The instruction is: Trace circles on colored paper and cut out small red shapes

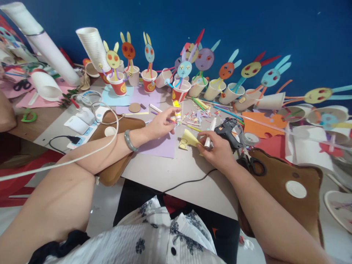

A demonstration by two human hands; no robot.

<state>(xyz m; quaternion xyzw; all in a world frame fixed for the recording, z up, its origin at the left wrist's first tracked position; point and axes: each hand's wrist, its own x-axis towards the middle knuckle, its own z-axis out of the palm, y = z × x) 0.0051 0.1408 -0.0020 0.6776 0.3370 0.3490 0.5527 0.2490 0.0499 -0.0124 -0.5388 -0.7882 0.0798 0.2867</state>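
Note:
My left hand (162, 123), with a bracelet at the wrist, has its fingers curled at a small yellow and white bottle (177, 111) in front of a red paper cup (180, 90). My right hand (216, 148) is closed round a white marker (210, 134). A pale yellow piece of paper (190, 138) touches its fingertips; small drawn circles show on the paper's left part. Between my hands lie colored paper scraps (198, 116). Purple paper (159, 143) lies partly under my left hand.
Paper rabbits in cups, such as an orange one (226, 70), line the blue wall. A black glue gun (228, 132), black scissors (257, 167) and a brown cushion (279, 187) are at the right. A power strip (84, 136) and white cable lie left. Another person's arm (6, 112) shows far left.

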